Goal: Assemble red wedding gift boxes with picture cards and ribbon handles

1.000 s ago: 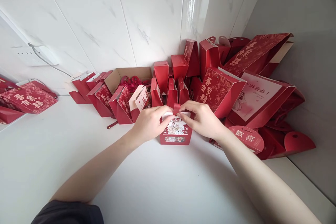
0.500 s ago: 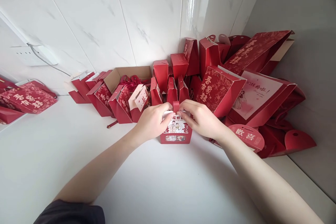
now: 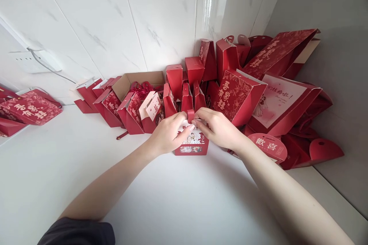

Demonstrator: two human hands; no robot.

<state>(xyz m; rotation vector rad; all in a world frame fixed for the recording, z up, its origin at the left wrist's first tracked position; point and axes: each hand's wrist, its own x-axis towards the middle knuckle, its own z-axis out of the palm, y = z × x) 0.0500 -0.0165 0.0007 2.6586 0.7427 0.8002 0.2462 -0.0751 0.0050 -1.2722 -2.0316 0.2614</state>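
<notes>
A small red gift box (image 3: pixel 191 149) with a printed couple and a little window stands upright on the white table in front of me. At its top edge is a red strap (image 3: pixel 190 115), bent into a loop. My left hand (image 3: pixel 169 132) grips the box's top from the left, its thumb lying across the printed front. From the right, my right hand (image 3: pixel 217 126) pinches the top beside the strap. The fingertips behind the box top are hidden.
Several red boxes (image 3: pixel 174 76) stand behind the hands against the tiled wall. A cardboard carton (image 3: pixel 122 87) holds red ribbons. Larger red gift bags (image 3: pixel 241 95) crowd the right corner, and more red bags (image 3: pixel 33 107) lie far left. A cable (image 3: pixel 51 68) hangs from a wall socket.
My left thumb has slid rightward and down over the box's front. The strap and box stay nearly in place; the view has shifted slightly.
</notes>
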